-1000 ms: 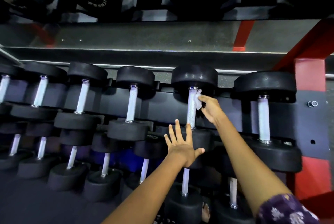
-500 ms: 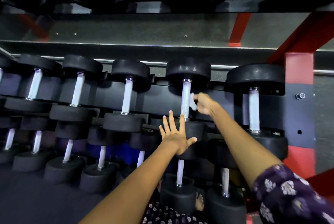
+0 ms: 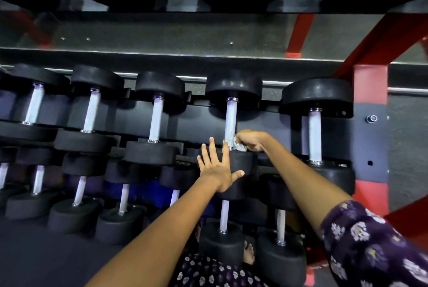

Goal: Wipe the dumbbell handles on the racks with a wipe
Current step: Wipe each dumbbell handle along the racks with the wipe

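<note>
Head view: right hand (image 3: 251,140) pinching crumpled white wipe (image 3: 239,146) against lower end of knurled silver dumbbell handle (image 3: 231,123), at 3 o'clock of it, on black-and-red rack (image 3: 370,124). Left hand (image 3: 218,168) spreading wide, bracing round black rubber dumbbell head (image 3: 240,162) at 6 o'clock. Risking, likely: wipe snagging on knurling or slipping loose; far side going unwiped.

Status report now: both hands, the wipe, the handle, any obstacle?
Right hand grips crumpled white wipe at near end of knurled silver dumbbell handle. Left hand open, fingers spread, on black dumbbell head. Nothing blocking.
</note>
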